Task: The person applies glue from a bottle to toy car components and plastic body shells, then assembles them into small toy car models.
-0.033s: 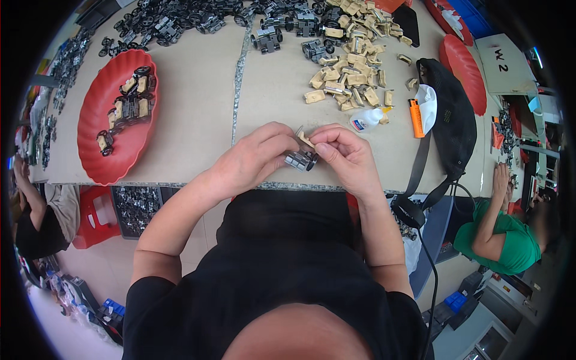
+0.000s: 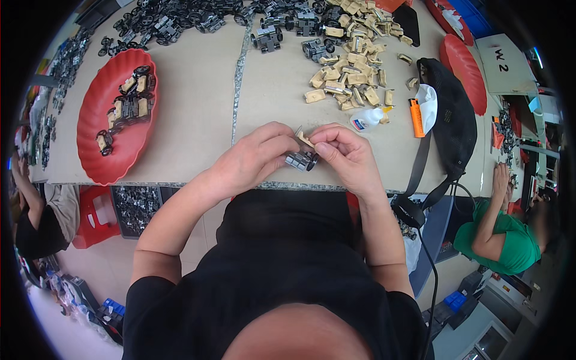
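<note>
Chassis, small, grey, black-wheeled: between both hands, at the near edge of the table. Well left of the grip, a red tray with several tan-fitted cars. Beyond the grip, mostly to its left, a dark heap of similar wheeled pieces. Left hand closed, apparently gripping the chassis by its left side, fingertips partly hidden. Probably light and stiff, like hard plastic; smooth faces perhaps a little slippery, wheels likely the fragile spot. Best held by the blocky body, clear of the wheels. Just above the chassis, a tilted tan part, pinched in the right hand; impossible to tell whether touching the chassis. Likely light and rigid too, best taken by the outer edges. Past the grip, slightly right, a tan heap; nearer, a white bottle. Farther right, an orange stick, then a black bag.
</note>
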Demonstrator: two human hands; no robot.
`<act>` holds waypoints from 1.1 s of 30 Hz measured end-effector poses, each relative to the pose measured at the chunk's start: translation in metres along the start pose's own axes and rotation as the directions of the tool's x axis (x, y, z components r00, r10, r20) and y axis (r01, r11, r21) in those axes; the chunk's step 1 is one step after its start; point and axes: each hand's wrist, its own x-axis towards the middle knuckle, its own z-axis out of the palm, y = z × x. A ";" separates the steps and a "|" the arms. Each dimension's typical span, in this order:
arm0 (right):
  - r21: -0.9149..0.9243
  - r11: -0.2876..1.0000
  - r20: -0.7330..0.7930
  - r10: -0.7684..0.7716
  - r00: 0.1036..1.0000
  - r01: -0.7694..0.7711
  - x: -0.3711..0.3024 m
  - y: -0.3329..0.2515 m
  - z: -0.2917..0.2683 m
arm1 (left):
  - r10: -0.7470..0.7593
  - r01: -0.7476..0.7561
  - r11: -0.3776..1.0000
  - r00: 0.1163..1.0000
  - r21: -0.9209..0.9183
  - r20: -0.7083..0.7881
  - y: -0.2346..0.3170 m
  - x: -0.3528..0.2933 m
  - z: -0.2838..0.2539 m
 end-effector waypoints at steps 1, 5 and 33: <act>-0.001 1.000 0.000 0.004 1.000 -0.004 0.000 -0.002 0.000 | -0.002 0.002 1.000 1.000 -0.003 -0.001 0.000 0.000 -0.001; 0.029 0.995 0.008 0.099 0.995 -0.100 0.001 -0.003 0.000 | -0.089 0.096 0.988 0.994 -0.124 0.064 0.006 0.003 -0.008; -0.500 0.865 0.040 0.064 0.997 -0.036 0.014 -0.024 0.003 | -0.100 0.084 0.988 0.988 -0.130 -0.115 0.000 0.002 0.002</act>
